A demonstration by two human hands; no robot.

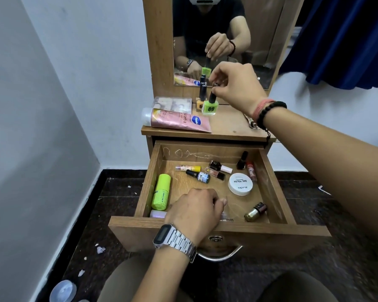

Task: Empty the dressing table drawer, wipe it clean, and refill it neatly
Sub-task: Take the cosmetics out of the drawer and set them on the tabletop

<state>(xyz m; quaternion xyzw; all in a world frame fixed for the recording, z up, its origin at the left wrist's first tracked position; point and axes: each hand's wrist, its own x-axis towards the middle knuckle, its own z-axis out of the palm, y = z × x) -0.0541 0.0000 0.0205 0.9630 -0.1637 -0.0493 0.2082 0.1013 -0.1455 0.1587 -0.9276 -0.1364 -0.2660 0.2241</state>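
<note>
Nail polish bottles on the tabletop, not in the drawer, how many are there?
2 real ones, mirror copies aside: a green nail polish bottle, its cap pinched by the right hand, and an orange nail polish bottle just behind it, left. The hand could hide another.

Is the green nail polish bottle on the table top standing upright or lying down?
Upright. The green nail polish bottle stands on its base on the table top, black cap pointing up, with the right hand pinching the cap.

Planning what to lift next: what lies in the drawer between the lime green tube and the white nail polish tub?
Head view: the left hand reaches in between lime green tube and white nail polish tub; a blue-labelled bottle lies behind it.
</note>
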